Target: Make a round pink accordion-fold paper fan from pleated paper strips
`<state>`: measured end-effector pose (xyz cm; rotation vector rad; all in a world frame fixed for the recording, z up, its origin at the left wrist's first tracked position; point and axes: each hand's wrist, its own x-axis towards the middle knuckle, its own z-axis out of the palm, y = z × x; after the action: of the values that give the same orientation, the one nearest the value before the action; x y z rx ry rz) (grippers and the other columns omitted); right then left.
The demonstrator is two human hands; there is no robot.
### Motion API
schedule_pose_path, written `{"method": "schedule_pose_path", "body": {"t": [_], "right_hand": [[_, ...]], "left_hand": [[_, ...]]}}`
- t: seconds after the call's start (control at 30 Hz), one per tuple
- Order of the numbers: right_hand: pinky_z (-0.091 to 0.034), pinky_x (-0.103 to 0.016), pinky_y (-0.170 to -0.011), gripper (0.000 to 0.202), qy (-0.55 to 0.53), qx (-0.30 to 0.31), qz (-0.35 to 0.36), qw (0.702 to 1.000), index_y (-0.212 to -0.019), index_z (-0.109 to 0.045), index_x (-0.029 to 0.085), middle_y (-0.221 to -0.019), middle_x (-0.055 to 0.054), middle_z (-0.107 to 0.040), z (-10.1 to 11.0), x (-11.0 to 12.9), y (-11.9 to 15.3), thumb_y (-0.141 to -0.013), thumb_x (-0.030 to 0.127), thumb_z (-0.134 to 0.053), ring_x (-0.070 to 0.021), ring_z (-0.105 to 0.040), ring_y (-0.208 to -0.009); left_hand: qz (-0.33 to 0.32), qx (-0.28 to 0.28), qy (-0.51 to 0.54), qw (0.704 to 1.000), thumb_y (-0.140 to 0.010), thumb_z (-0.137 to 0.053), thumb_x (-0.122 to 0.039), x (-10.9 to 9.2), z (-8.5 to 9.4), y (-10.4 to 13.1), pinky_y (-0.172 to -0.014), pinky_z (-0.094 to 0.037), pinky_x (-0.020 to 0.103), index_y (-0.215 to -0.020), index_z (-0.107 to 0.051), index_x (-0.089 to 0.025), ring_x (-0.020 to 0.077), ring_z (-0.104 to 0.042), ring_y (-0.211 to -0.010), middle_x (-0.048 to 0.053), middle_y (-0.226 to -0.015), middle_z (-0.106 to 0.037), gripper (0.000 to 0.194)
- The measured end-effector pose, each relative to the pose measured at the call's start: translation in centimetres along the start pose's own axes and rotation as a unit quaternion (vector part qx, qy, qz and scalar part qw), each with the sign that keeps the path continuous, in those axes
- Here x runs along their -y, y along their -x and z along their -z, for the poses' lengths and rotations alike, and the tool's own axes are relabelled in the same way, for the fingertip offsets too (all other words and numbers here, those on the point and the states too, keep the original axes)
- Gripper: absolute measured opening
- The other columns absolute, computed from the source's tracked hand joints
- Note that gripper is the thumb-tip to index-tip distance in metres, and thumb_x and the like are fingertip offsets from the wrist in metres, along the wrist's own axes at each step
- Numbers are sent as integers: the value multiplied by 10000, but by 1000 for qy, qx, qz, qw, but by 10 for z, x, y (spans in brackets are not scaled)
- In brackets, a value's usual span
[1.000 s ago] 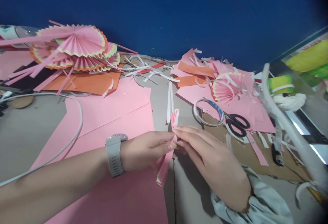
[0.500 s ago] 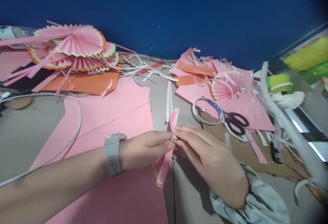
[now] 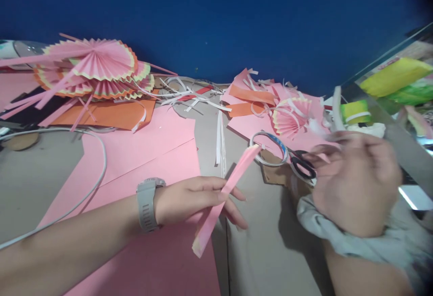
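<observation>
A narrow stack of pleated pink paper (image 3: 240, 168) with pale yellow edges slants across my left hand (image 3: 199, 199), pinched under the thumb near its middle. The other fingers of that hand reach out behind the paper. My right hand (image 3: 355, 183) is raised at the right, blurred by motion, near the black-handled scissors (image 3: 302, 165); whether it holds anything I cannot make out. A roll of tape (image 3: 252, 145) lies left of the scissors. Large pink paper sheets (image 3: 155, 151) lie under my left forearm.
Finished pleated paper fans (image 3: 98, 61) are piled at the back left on orange paper (image 3: 101, 113). White paper strips (image 3: 219, 142) and pink scraps (image 3: 243, 127) lie farther back. A white cable (image 3: 104, 160) curves at the left; a blue wall (image 3: 203, 16) stands behind.
My right hand has let go of the pleated paper and moved right, over toward the scissors. The left hand still holds the paper, now closed narrower and tilted more to the right.
</observation>
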<state>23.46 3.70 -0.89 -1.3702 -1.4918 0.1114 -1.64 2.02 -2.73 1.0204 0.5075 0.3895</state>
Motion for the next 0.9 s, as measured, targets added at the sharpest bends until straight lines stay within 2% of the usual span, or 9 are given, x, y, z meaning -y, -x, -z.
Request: {"method": "schedule_pose_path", "body": {"t": [0.1,0.2,0.27,0.33,0.43,0.57,0.7,0.8,0.9], "right_hand": [[-426,-337,-519,353,-11,-71,-50,996,-1070,-571,211,-1004,-82,-685,4,-8,-11,-899,338,-290,-245,-671,-787],[-464,-413,-635,242,44,-9,-40,998,-896,-657,196,-828,-71,-657,-3,4,-6,-865,300,-440,-242,-627,-762],[-442,-462,-765,239,91,20,-6,996,-1011,-640,202,-839,-69,-607,-10,18,2,-784,245,-579,-261,-571,-842],[-443,-424,-783,350,128,98,40,986,-1155,-555,201,-907,-81,-574,-16,30,11,-807,234,-550,-236,-536,-852],[-450,-289,-616,219,-2,299,-43,953,-1046,-567,216,-767,-21,-547,-20,41,19,-896,305,-434,-143,-503,-630],[-388,-214,-517,213,-240,483,-189,821,-888,-538,209,-688,29,-437,-23,44,25,-852,418,-514,-94,-397,-561],[-403,-217,-595,363,-358,471,-226,774,-1055,-521,226,-732,32,-439,-25,42,29,-773,427,-630,-94,-411,-628],[-413,-228,-615,297,-387,448,-209,778,-961,-569,228,-788,12,-500,-24,41,31,-741,399,-672,-107,-466,-671],[-410,-237,-593,191,-414,419,-169,790,-837,-564,233,-757,16,-508,-23,39,31,-747,359,-674,-116,-483,-661]], "left_hand": [[-32,-13,95,995,-899,-398,-237,5,2,-3,-785,-445,368,-1106,-510,-87,210,-629,-823,141,-848,-669,280],[-37,-32,161,986,-888,-385,-197,8,4,-4,-728,-457,339,-1129,-482,-123,164,-617,-687,70,-750,-630,270],[-38,-35,182,982,-871,-366,-163,6,5,-4,-713,-464,333,-1124,-473,-142,112,-552,-550,5,-634,-565,276],[-44,-14,198,979,-852,-357,-161,3,6,-4,-656,-474,308,-1109,-475,-150,72,-440,-428,-47,-537,-468,283],[-47,37,209,976,-899,-321,-247,0,7,-2,-549,-472,249,-1048,-500,-165,43,-319,-344,-78,-482,-385,247],[-49,77,239,967,-947,-255,-314,0,6,1,-509,-482,222,-930,-522,-177,36,-293,-306,-85,-432,-374,301],[20,119,283,951,-897,-362,-313,-2,3,7,-416,-445,212,-858,-564,-143,69,-401,-313,-31,-454,-496,266],[102,150,280,943,-828,-433,-274,-5,3,10,-347,-390,193,-847,-605,-93,97,-467,-343,17,-504,-563,251],[100,173,311,929,-805,-432,-318,-4,5,7,-349,-395,202,-944,-608,-85,116,-502,-354,19,-494,-582,323]]}}
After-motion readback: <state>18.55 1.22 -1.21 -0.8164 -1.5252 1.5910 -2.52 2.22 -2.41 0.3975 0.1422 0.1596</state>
